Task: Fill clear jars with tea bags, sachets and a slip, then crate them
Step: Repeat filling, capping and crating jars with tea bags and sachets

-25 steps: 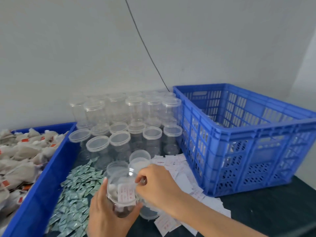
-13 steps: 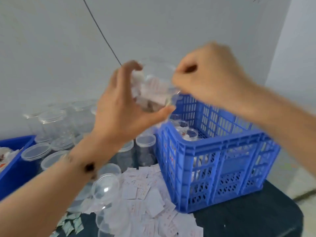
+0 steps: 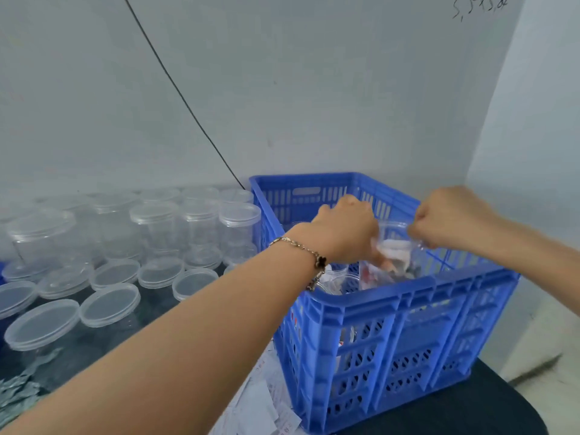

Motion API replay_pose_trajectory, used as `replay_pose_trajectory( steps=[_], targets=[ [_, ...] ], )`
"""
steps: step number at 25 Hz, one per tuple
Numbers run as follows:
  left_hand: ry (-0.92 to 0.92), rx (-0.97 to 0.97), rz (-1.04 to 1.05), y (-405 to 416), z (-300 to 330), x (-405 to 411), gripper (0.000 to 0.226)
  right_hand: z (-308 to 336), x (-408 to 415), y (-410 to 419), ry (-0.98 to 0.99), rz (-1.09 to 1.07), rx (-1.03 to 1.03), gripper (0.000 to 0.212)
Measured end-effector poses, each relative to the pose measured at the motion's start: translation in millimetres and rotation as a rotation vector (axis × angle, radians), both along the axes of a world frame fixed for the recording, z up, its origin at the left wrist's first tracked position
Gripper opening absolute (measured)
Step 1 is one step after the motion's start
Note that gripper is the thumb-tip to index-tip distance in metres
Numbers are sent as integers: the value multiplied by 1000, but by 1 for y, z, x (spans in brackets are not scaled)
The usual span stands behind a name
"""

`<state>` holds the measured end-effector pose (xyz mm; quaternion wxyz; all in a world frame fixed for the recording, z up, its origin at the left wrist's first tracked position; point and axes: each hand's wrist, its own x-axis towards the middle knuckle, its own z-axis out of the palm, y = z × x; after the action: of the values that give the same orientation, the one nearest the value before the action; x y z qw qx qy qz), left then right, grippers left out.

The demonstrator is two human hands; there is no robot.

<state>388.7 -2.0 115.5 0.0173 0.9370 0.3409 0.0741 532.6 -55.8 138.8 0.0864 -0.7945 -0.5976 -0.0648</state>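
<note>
A filled clear jar (image 3: pixel 396 251) hangs just above the open top of the blue crate (image 3: pixel 392 334), over its near right part, with pale paper and bits of red showing blurred through its wall. The left hand (image 3: pixel 346 230) grips the jar's left side with curled fingers; a thin bracelet (image 3: pixel 306 251) with a dark charm circles that wrist. The right hand (image 3: pixel 445 219) is a closed fist at the jar's upper right rim, seemingly pinching it, though blur hides the exact contact. Inside the crate, below the left wrist, the rims of other clear jars (image 3: pixel 337 277) are visible.

The crate stands on a dark table (image 3: pixel 455 409), with white paper slips (image 3: pixel 266 406) scattered against its near left corner. To its left, empty lidded jars (image 3: pixel 157 227) are stacked in rows back to the wall, and a few pale green sachets (image 3: pixel 15 390) lie at the far left edge. The wall (image 3: pixel 282 89) is plain grey-white, crossed diagonally by a thin black cable (image 3: pixel 185 105), with scribbled figures (image 3: pixel 478 6) near the upper right. A lighter wall (image 3: pixel 533 136) meets it at a corner on the right.
</note>
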Motion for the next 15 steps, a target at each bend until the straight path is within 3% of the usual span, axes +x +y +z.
replay_pose_trajectory(
  steps=[3, 5, 8, 10, 15],
  targets=[
    [279, 57, -9, 1, -16, 12, 31, -26, -1, 12, -81, -10, -226, 16],
    [353, -39, 45, 3, -31, 19, 16, -41, -6, 21, -153, -28, -366, 20],
    [412, -279, 178, -2, -38, 19, 38, -55, -12, 36, -263, 4, -596, 24],
    [446, -325, 233, -7, -35, 15, 46, -61, -13, 42, -274, 42, -786, 16],
    [489, -398, 268, -16, -26, 8, 40, -61, -8, 49, -203, 11, -1105, 24]
  ],
)
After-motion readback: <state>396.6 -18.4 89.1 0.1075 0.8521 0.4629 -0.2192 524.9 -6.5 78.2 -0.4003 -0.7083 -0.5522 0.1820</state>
